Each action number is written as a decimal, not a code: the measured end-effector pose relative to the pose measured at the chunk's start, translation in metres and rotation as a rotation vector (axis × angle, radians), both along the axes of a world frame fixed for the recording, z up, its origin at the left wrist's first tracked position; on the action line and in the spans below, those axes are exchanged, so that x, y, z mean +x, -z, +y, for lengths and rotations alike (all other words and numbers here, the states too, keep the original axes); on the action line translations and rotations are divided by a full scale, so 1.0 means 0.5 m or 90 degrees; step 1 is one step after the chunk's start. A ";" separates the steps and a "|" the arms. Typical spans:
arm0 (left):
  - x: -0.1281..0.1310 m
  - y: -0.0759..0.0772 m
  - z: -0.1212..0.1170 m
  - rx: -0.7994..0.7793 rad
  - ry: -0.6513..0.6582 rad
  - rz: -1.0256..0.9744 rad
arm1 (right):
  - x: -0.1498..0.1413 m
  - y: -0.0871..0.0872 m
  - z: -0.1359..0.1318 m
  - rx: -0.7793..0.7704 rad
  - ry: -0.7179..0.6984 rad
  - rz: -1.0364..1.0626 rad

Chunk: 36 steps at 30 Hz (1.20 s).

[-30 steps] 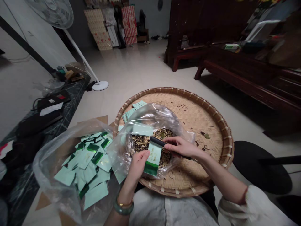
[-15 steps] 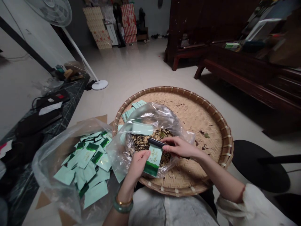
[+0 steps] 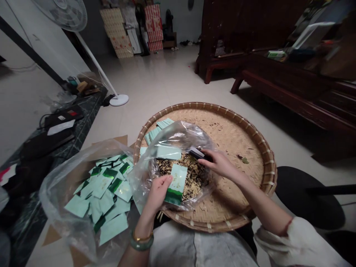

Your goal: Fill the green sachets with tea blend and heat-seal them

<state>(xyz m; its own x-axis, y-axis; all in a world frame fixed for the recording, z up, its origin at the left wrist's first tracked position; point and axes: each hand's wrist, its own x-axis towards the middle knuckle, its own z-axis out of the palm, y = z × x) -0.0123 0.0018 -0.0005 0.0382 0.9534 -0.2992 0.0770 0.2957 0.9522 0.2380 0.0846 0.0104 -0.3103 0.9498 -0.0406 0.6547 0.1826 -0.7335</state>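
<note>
My left hand (image 3: 159,193) pinches a mint-green packet (image 3: 178,178) by its left side, its dark green band toward me. In my right hand (image 3: 220,162) is a black handheld bag sealer (image 3: 197,152), held to the upper right of the packet and apart from it. Below both lies an open clear plastic bag (image 3: 189,131) with loose dried tea-like leaves (image 3: 196,187) in it. This bag rests on a round woven bamboo tray (image 3: 236,129). Flat mint-green packets (image 3: 152,135) are stacked at the tray's left, some seen through the plastic.
Left of the tray, a large clear bag (image 3: 54,189) holds many mint-green packets (image 3: 107,187). A white standing fan (image 3: 119,100) is on the floor behind it. Dark wooden furniture (image 3: 278,92) stands at the right, near a round black base (image 3: 308,196).
The bag sealer has come off the packet's top edge and moved up and right with my right hand. My left hand has shifted slightly left and down with the packet.
</note>
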 end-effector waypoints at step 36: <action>-0.003 -0.021 -0.027 0.293 -0.359 -0.385 | -0.246 0.114 0.124 0.194 -0.180 -0.080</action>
<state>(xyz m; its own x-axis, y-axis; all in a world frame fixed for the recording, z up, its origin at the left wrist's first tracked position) -0.0139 -0.0119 0.0099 -0.4390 0.8980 0.0307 -0.5073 -0.2760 0.8164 0.1150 0.1465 -0.0467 -0.5706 0.8024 0.1751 0.6285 0.5638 -0.5358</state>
